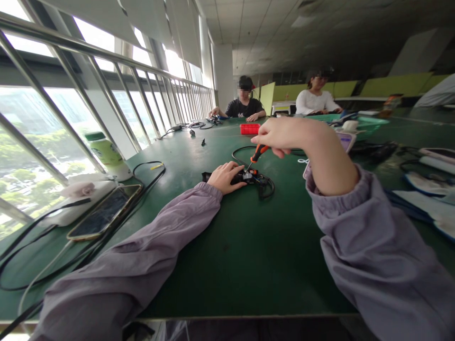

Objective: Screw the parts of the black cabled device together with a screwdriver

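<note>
On the green table, my left hand [226,177] holds down a black device [251,176] with small metal and orange parts, its fingers curled over the body. What kind of device it is I cannot make out. A black cable [273,186] loops around its right end. Above it, my right hand [282,135] is closed on the handle of an orange and black screwdriver [259,153]. The screwdriver slants down to the left, with its tip at the device. Whether the tip sits in a screw is too small to tell.
A red box [249,129] lies beyond my right hand. To the left are a phone [105,212], cables and a green-capped bottle [108,155] by the railing. A green basket [371,124] stands at the right. Two people sit at the far side.
</note>
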